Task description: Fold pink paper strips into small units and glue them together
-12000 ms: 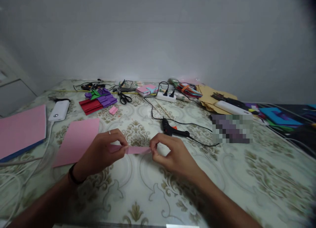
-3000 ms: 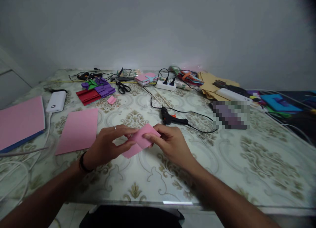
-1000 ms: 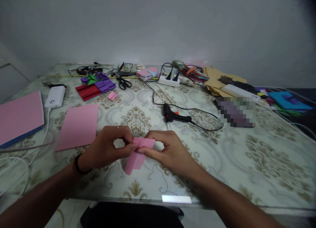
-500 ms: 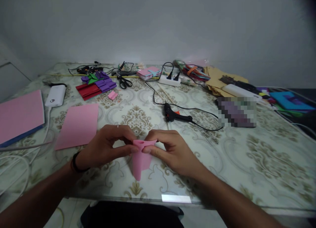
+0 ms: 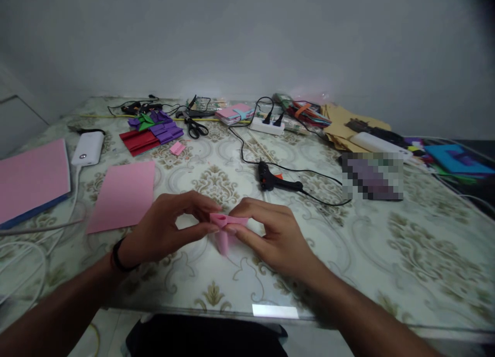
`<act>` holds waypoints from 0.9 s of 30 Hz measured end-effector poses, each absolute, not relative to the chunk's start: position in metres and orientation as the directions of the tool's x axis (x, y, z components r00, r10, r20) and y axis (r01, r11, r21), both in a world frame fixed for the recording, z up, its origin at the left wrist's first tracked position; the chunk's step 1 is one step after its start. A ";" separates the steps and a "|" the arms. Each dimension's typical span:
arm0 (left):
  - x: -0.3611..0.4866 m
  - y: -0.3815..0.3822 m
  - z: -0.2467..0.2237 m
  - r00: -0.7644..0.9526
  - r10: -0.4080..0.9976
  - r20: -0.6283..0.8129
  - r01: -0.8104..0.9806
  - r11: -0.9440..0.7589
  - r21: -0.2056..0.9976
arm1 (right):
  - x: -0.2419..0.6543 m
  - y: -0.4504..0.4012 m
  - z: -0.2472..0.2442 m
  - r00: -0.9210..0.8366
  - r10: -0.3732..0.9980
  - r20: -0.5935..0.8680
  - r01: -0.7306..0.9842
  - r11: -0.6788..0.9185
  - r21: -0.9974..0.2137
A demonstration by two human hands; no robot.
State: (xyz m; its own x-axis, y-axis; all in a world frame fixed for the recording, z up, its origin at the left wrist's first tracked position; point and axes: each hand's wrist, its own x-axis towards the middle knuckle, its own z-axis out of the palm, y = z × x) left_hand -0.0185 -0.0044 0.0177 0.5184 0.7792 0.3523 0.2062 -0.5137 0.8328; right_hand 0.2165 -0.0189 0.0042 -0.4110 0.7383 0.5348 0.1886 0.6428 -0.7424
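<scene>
While the left hand [image 5: 170, 225] is pinching one side of the folded paper [image 5: 223, 241] between thumb and fingers, the right hand [image 5: 273, 236] is gripping the other as closely, and the paper is pointing down over the table [image 5: 363, 249] near the glue gun [image 5: 280, 182].

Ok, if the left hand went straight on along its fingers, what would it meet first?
Past the curled pink paper in its grip, the left hand would likely meet the right hand first, at its fingertips; depth is hard to judge from this one view.
</scene>
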 end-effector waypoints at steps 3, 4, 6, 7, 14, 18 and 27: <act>-0.017 -0.002 0.018 0.529 0.780 0.334 0.269 -0.528 0.806 | 0.216 -0.019 0.003 -0.393 0.716 0.578 0.188 0.677 -0.711; -0.016 -0.001 0.018 0.524 0.775 0.353 0.276 -0.547 0.790 | 0.216 -0.018 0.003 -0.395 0.717 0.575 0.196 0.677 -0.710; -0.016 -0.001 0.017 0.511 0.762 0.398 0.281 -0.586 0.760 | 0.217 -0.017 0.002 -0.405 0.724 0.558 0.218 0.669 -0.710; -0.016 -0.001 0.017 0.509 0.754 0.414 0.284 -0.602 0.746 | 0.217 -0.016 0.002 -0.409 0.726 0.552 0.228 0.667 -0.709; -0.017 -0.001 0.021 0.501 0.709 0.496 0.286 -0.676 0.679 | 0.218 -0.014 0.003 -0.403 0.712 0.575 0.213 0.684 -0.698; -0.017 0.001 0.018 0.509 0.722 0.468 0.280 -0.653 0.703 | 0.219 -0.013 0.004 -0.441 0.730 0.522 0.231 0.655 -0.720; -0.019 0.002 0.019 0.524 0.769 0.365 0.289 -0.564 0.774 | 0.221 -0.011 0.003 -0.508 0.725 0.465 0.259 0.644 -0.720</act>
